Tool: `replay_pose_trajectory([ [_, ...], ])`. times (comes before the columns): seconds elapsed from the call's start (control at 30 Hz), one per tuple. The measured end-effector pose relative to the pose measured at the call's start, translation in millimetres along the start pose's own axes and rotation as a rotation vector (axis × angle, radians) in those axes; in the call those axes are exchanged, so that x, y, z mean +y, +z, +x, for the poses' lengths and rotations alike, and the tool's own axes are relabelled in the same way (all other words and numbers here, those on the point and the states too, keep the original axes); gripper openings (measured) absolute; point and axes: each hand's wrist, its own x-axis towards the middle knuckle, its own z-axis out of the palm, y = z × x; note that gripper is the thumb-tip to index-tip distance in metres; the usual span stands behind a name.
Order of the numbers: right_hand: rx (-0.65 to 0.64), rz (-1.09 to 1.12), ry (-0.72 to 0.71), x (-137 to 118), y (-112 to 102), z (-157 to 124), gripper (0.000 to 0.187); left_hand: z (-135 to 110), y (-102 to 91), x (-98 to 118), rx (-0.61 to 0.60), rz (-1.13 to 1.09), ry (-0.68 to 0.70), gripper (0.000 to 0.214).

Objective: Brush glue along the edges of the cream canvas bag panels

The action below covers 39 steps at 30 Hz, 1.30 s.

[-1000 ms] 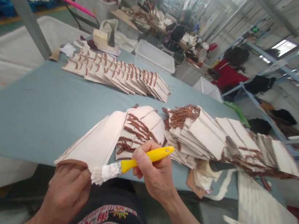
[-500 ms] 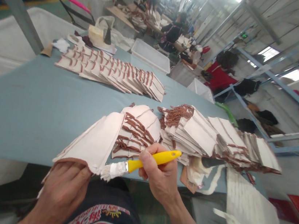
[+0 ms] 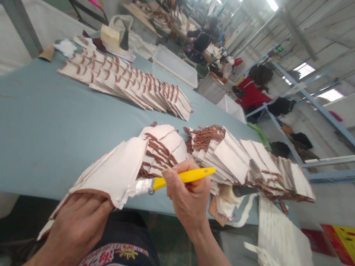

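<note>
My right hand (image 3: pixel 189 193) is closed around the yellow handle of a paintbrush (image 3: pixel 185 176). White paste coats its bristles, which touch the right edge of a cream fabric piece (image 3: pixel 112 168) with brown trim. That piece lies on top of several like it at the table's near edge. My left hand (image 3: pixel 82 221) grips the near end of these pieces, its fingertips tucked under the brown edge and hidden. Just beyond the brush, more cream pieces with brown edging (image 3: pixel 166 142) lie fanned out on the table.
A long overlapping row of cream pieces (image 3: pixel 129 78) lies across the blue-green table (image 3: pixel 33 131). More stacks (image 3: pixel 230 155) stand to the right, above white strips (image 3: pixel 283 247). A white tray (image 3: pixel 176 65) stands behind the table; a person (image 3: pixel 201 38) sits farther back.
The brush has moved up along the right edge of the cream piece, from its near corner. My left hand has shifted slightly right and still holds the pieces. The camera view has turned a little.
</note>
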Motion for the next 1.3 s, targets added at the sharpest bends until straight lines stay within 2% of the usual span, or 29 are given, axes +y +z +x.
replay_pose_trajectory([
  [0.1,-0.074,-0.046,0.002,0.9,4.4,-0.9,0.037,0.4,-0.3,-1.3,-0.003,-0.003,-0.011,0.031],
  [0.23,0.059,-0.106,-0.012,12.7,2.6,12.2,0.04,0.1,0.8,-2.9,0.011,0.014,0.002,0.03],
  [0.33,0.115,-0.06,0.014,14.4,0.3,16.9,0.046,1.0,1.4,-3.4,0.009,0.012,0.003,0.029],
  [0.47,0.007,0.058,0.058,12.3,6.6,9.3,0.049,4.1,0.2,-4.4,0.004,-0.013,0.007,0.029],
  [0.57,-0.059,0.022,0.085,18.9,9.4,9.6,0.043,5.0,-1.4,-5.9,0.004,-0.008,0.019,0.029],
  [0.73,0.086,-0.106,0.038,26.2,-0.4,26.7,0.044,2.2,-1.5,-7.2,-0.031,0.02,0.035,0.028],
  [0.9,0.212,0.056,0.006,18.9,-4.7,30.3,0.059,9.5,-7.2,-5.8,0.017,-0.102,-0.06,0.025],
  [1.0,0.23,0.149,-0.032,19.7,-3.4,26.5,0.066,19.3,-16.0,-5.4,0.046,-0.141,-0.142,0.023],
  [1.17,0.168,0.22,-0.088,21.1,0.1,20.9,0.061,26.0,-25.3,-2.0,0.07,-0.129,-0.119,0.022],
  [1.3,-0.02,0.274,-0.108,24.4,3.2,19.8,0.058,24.4,-28.0,3.4,0.049,-0.152,-0.084,0.023],
])
